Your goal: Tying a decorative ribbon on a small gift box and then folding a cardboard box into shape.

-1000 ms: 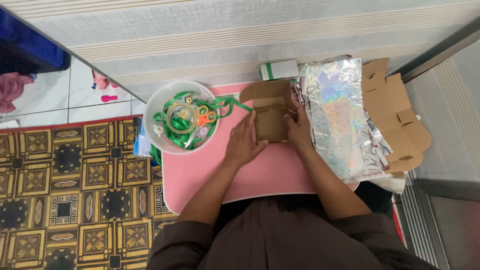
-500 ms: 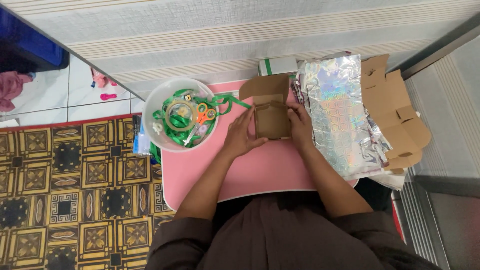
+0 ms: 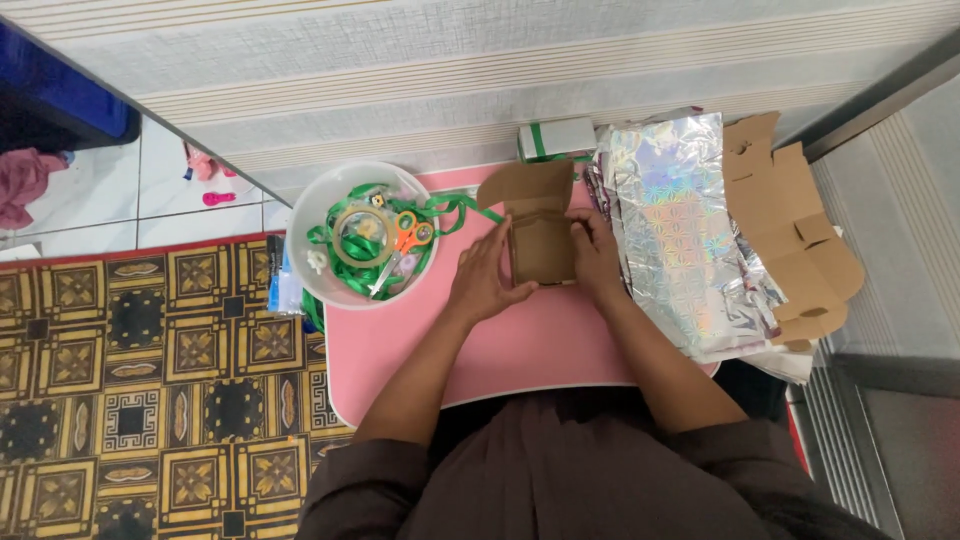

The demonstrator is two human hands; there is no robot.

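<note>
Box (image 3: 541, 245) sits on our pink table (image 3: 520, 345), lid flap up. Our left hand (image 3: 484, 282) and right hand (image 3: 597, 255) clasp its sides, beside the bowl (image 3: 305, 270).

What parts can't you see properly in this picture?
- Head view: the inside of the small cardboard box; its walls and the left hand and right hand hide it.
- The things under the green ribbon in the white bowl: too small and tangled.
- The flat cardboard under the shiny foil sheet: partly covered.
</note>
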